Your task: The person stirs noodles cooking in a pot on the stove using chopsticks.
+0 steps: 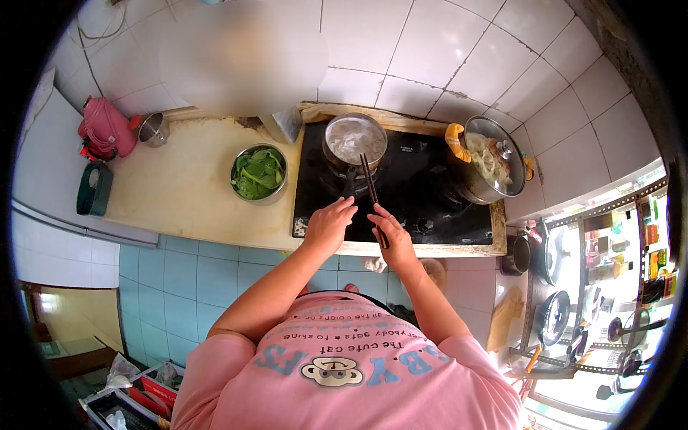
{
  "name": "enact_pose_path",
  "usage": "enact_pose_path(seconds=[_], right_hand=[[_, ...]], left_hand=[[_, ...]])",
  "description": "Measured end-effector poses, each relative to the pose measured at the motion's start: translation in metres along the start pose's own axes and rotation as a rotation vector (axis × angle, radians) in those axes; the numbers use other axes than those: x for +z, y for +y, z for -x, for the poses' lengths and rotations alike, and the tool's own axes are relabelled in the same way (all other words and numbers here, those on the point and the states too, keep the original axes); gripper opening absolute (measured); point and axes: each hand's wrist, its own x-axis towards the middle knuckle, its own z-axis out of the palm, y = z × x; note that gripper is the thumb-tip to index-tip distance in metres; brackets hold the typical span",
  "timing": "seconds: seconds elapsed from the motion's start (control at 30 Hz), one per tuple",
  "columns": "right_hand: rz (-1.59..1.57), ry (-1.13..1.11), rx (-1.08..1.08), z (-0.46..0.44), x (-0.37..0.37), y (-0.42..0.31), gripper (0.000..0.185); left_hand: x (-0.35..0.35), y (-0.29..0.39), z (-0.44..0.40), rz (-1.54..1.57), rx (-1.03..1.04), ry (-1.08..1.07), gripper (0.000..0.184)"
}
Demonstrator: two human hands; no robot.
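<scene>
On the black cooktop (423,190), toward its left back, the small pot (331,160) I am tending sits upright over a burner, its dark handle (350,183) pointing back at me. My left grip (332,223) is closed around the near end of that handle. My right grip (393,235) pinches a pair of dark chopsticks (370,185), which slant up and slightly left so that their far ends cross the pot's near rim. Whether the tips touch the pale, whitish liquid (350,137) inside, I cannot tell. The chopsticks pass just to the right of the handle, and my two grips are near each other but apart.

To the left of the cooktop, on the cream surface (190,168), a metal bowl (278,196) holds green leaves (256,173). Farther left along the same surface are a small metal cup (159,130), a pink jug (109,127) and a dark green container (94,188). Over the cooktop's right side stands a larger pot (481,190) under a glass lid (504,149), with orange cloth (456,141) wrapped at its left handle. Something pale shows through the glass, too unclear to name.
</scene>
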Motion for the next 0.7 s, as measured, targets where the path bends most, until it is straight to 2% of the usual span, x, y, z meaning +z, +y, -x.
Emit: enact_pose_path(seconds=[0.7], right_hand=[[0.007, -0.011, 0.001, 0.0004, -0.0016, -0.0019, 0.031]], left_hand=[[-0.0032, 0.0020, -0.0006, -0.020, 0.004, -0.011, 0.035]])
